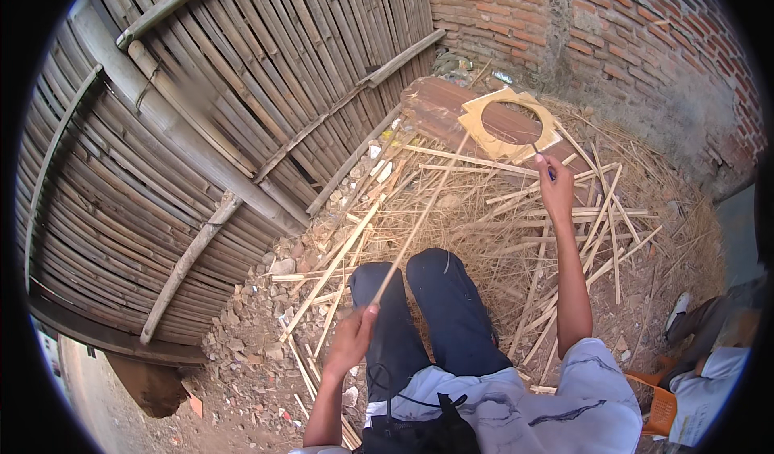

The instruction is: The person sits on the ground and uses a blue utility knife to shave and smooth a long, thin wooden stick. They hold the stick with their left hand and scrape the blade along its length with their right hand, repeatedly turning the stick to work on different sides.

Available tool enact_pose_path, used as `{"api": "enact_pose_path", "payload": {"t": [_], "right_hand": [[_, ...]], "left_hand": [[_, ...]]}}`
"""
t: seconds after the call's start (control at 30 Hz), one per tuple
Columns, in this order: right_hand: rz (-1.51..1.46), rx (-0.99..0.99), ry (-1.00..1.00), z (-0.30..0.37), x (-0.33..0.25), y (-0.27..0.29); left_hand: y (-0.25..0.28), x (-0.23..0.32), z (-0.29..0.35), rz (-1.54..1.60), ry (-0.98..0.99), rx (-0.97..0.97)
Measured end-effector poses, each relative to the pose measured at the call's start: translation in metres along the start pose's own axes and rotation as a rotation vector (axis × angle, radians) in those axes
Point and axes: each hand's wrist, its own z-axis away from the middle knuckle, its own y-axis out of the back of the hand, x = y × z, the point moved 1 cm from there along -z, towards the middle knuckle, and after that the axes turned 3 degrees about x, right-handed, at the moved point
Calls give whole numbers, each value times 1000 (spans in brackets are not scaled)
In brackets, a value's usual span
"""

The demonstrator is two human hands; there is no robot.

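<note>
Pale tan and cut to a jagged outline around a large oval hole, the flat ring [496, 147] lies on a reddish-brown board [439, 103], to the right of its left end. At the ring's near right side, the right hand [556, 184] has its grip closed around a slim dark tool [534, 146]; whether the tip touches the ring I cannot tell. The left hand [351, 337] pinches the near end of a long, thin strip [420, 219], whose far end reaches the ring's left side, contact unclear.

Held at one end only, the strip could twist or swing if that pinch eases, knocking the ring askew. No hand visibly steadies the ring, so a hard push of the tool might slide it across the board or split its narrow rim. Loose strips [359, 232] crisscross the dry straw [447, 220] off the board's near edge and could snag a forearm or the long strip.

Farther out stand a bamboo fence [322, 51], a brick wall [621, 39] and, at right, another person [701, 333] beside an orange chair [663, 410].
</note>
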Motion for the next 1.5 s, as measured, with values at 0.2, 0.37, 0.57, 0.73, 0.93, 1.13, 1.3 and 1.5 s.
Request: {"api": "enact_pose_path", "payload": {"t": [0.2,0.37,0.57,0.73,0.93,1.13,1.3,1.5], "right_hand": [[87,-356,-100,72,9,0],[64,-412,-134,129,10,7],[-65,-421,-156,149,22,14],[-144,-438,-157,150,5,22],[-319,-405,-122,156,-25,21],[-335,-397,8,164,-72,31],[-351,-365,258,170,-110,32],[-404,-327,471,175,-136,25]], "left_hand": [[6,0,-45,280,7,200],[0,9,-77,-75,-277,494],[0,-14,-107,-14,-116,219],[3,11,-96,483,94,-35],[-2,19,-87,406,108,-27],[1,72,-49,686,107,-244],[-3,85,-32,811,100,-476],[-14,98,-24,725,54,-532]]}}
